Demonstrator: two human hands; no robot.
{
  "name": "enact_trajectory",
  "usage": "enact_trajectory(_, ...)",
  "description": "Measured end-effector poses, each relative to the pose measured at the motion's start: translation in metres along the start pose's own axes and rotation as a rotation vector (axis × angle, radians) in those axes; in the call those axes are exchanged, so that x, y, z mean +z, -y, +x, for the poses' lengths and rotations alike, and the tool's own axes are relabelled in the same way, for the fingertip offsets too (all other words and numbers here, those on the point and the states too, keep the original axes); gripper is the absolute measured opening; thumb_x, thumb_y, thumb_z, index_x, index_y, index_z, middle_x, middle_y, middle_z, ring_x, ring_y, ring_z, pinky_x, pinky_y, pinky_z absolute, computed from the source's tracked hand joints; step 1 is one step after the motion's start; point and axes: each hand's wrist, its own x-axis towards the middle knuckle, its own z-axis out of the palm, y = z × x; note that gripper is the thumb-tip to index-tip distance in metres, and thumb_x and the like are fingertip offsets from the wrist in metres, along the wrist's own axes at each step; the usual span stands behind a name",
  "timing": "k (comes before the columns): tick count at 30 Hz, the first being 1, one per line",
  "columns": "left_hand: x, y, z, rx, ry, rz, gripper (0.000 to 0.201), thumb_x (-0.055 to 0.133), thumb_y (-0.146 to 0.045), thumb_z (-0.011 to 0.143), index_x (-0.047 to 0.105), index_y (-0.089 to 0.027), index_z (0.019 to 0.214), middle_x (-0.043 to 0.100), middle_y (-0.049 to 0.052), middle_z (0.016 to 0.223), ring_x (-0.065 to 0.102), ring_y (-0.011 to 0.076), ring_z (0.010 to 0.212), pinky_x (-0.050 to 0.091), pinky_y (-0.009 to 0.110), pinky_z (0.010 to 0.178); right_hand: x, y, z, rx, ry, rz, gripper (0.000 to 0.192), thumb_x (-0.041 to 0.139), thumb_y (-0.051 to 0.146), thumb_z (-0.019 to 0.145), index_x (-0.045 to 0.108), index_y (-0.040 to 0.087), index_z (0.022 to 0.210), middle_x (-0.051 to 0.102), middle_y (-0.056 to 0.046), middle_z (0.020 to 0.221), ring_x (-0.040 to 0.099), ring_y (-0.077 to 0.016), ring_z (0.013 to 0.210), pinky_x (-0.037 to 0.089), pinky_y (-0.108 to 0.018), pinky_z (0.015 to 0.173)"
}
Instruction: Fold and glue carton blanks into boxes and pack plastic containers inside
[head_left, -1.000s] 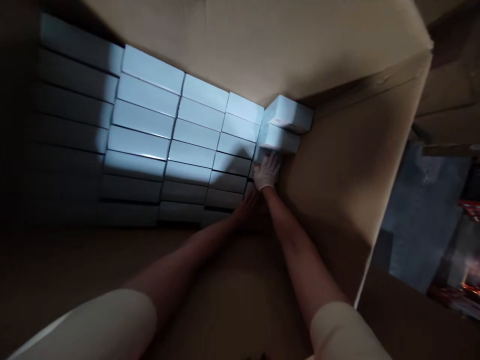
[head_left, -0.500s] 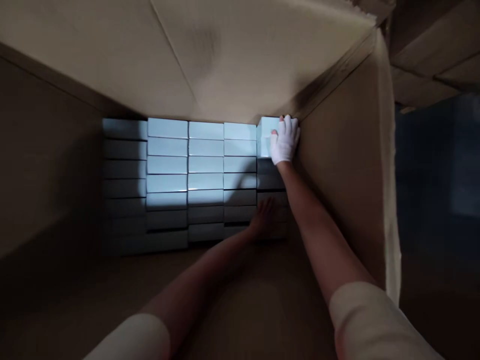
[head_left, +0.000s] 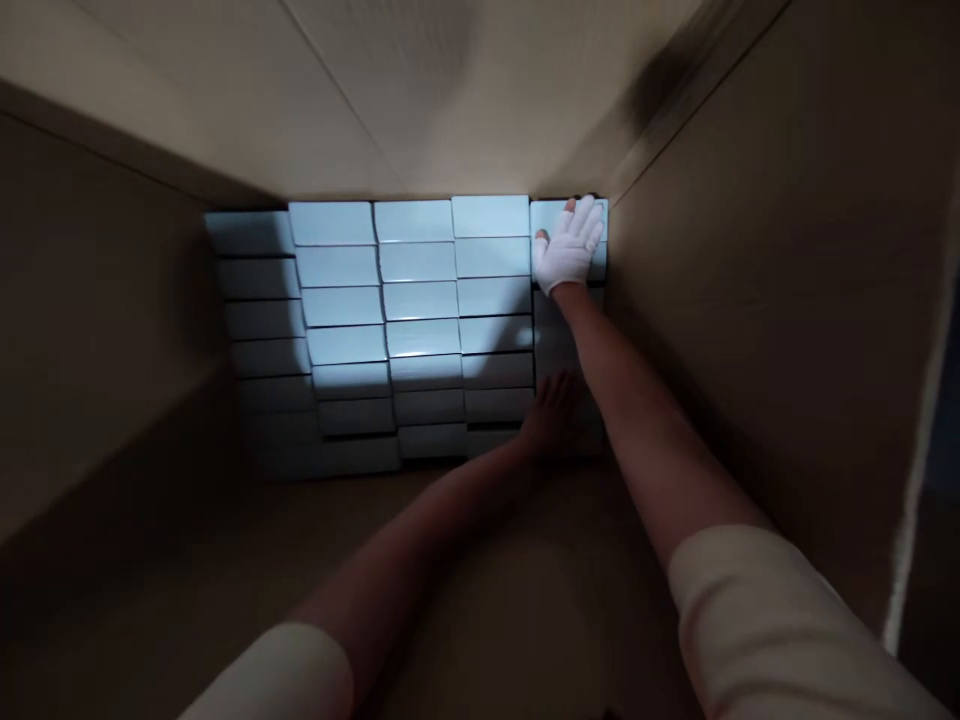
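Note:
I look down into a deep cardboard carton (head_left: 750,250) whose bottom is covered by rows of pale blue-white small boxes (head_left: 420,300). My right hand (head_left: 570,245), in a white glove, lies flat with fingers spread on the top boxes of the rightmost column (head_left: 596,262), in the far right corner. My bare left hand (head_left: 551,410) rests with fingers apart on the lower boxes of that same column, in shadow.
Carton walls close in on all sides: the left wall (head_left: 97,330), the far wall (head_left: 390,90) and the near wall (head_left: 480,580). The left columns of boxes (head_left: 259,330) sit in shadow. Both sleeves are cream-coloured.
The two raised boxes in the corner now lie level with the others. My right hand went from beneath them to flat on top. The view has swung square over the carton.

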Motion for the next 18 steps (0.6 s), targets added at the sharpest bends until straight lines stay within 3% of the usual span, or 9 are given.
enact_trajectory(3, -0.003, 0.0, 0.0, 0.006, 0.0, 0.0, 0.082, 0.044, -0.05, 0.105, 0.023, -0.006, 0.171, 0.015, 0.025, 0.18, 0.006, 0.0432, 0.169, 0.011, 0.065, 0.136, 0.001, -0.001, -0.001, -0.015, -0.02, -0.006, 0.076, 0.041, 0.038, 0.109, 0.025, -0.009, 0.167, 0.015, -0.034, 0.176, 0.013, -0.0407, 0.168, 0.007, -0.063, 0.134)
enact_trajectory(7, -0.005, 0.003, 0.002, -0.009, 0.028, -0.025, 0.08, 0.045, -0.048, 0.106, 0.026, -0.004, 0.17, 0.021, 0.027, 0.178, 0.014, 0.0422, 0.168, 0.016, 0.061, 0.135, 0.007, -0.001, -0.012, -0.065, 0.026, -0.007, 0.082, 0.05, 0.04, 0.106, 0.023, -0.003, 0.17, 0.014, -0.029, 0.178, 0.012, -0.0418, 0.168, 0.007, -0.06, 0.136)
enact_trajectory(12, -0.01, 0.004, 0.001, 0.004, 0.018, -0.051, 0.09, 0.052, -0.051, 0.104, 0.019, 0.0, 0.171, 0.012, 0.03, 0.179, 0.006, 0.0436, 0.169, 0.01, 0.066, 0.134, 0.006, -0.003, -0.002, -0.103, 0.087, -0.007, 0.074, 0.036, 0.039, 0.111, 0.023, -0.009, 0.166, 0.008, -0.033, 0.177, 0.008, -0.0408, 0.167, 0.008, -0.065, 0.132)
enact_trajectory(15, -0.045, 0.005, -0.008, 0.031, 0.034, -0.056, 0.096, 0.07, -0.045, 0.094, 0.029, 0.002, 0.167, 0.021, 0.033, 0.175, 0.018, 0.045, 0.167, 0.02, 0.062, 0.133, -0.021, -0.008, -0.005, -0.137, 0.227, -0.03, 0.067, 0.027, 0.035, 0.112, 0.031, -0.011, 0.161, 0.013, -0.037, 0.174, 0.013, -0.0363, 0.166, 0.016, -0.062, 0.131)
enact_trajectory(18, -0.103, 0.023, -0.042, 0.092, 0.054, -0.074, 0.086, 0.078, -0.029, 0.085, 0.045, -0.01, 0.163, 0.039, 0.024, 0.172, 0.035, 0.0363, 0.163, 0.029, 0.048, 0.132, -0.043, -0.017, -0.049, -0.162, 0.23, -0.079, 0.068, 0.029, 0.035, 0.111, 0.029, -0.007, 0.165, 0.015, -0.033, 0.176, 0.016, -0.0364, 0.166, 0.017, -0.058, 0.133)
